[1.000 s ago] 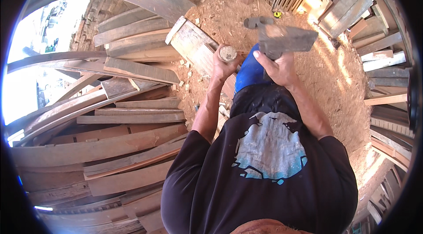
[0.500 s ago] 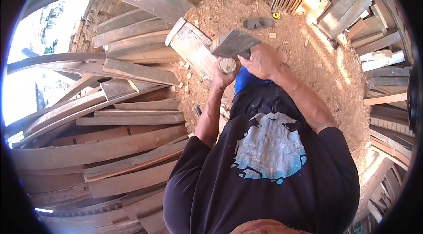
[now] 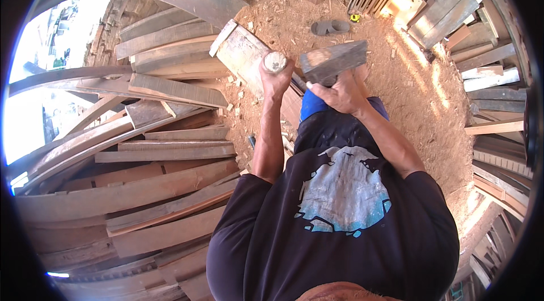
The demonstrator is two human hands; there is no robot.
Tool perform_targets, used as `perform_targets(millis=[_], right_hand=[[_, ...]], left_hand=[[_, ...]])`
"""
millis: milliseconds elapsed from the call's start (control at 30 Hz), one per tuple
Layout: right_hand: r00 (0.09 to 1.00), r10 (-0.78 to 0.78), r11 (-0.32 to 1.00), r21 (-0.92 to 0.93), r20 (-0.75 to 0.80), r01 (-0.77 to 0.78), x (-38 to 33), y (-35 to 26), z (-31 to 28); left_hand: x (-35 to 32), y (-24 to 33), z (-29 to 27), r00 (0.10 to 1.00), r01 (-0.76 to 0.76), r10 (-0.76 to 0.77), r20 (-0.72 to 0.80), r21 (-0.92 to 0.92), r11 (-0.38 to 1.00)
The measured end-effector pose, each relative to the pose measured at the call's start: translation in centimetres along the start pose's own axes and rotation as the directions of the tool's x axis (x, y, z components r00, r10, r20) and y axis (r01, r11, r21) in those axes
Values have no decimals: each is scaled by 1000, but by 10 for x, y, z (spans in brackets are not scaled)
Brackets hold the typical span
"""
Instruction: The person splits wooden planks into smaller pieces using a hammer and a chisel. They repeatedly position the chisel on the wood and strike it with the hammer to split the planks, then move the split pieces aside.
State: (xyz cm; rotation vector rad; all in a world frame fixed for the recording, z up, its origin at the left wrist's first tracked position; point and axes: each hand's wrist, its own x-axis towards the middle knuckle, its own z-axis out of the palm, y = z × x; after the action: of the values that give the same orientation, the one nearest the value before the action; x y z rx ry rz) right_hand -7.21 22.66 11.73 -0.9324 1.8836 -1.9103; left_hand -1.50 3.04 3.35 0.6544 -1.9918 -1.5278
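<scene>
Two bare hands work above a sawdust-covered floor, seen from the person's own head. Left hand is clenched around a round wooden handle, its cut end facing the camera; the tool's working end is hidden. Right hand grips a grey wooden block, raised level just beside the handle at three o'clock, apart from it. Below both, at ten o'clock from the left hand, a pale board slants across the floor. Wood chips lie scattered beside it, so some cutting looks done; how much remains cannot be told. Weathered planks are stacked at nine o'clock, more boards lean at one o'clock, and grey sandals lie at twelve.
</scene>
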Motion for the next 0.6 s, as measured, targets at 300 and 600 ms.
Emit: perform_targets(millis=[300, 600], right_hand=[[989, 122, 990, 85, -83, -114, -11, 21, -16], [989, 54, 997, 55, -138, -47, -7, 4, -12]], left_hand=[[21, 4, -9, 986, 104, -107, 126, 31, 994], [8, -7, -3, 981, 154, -154, 116, 10, 988]])
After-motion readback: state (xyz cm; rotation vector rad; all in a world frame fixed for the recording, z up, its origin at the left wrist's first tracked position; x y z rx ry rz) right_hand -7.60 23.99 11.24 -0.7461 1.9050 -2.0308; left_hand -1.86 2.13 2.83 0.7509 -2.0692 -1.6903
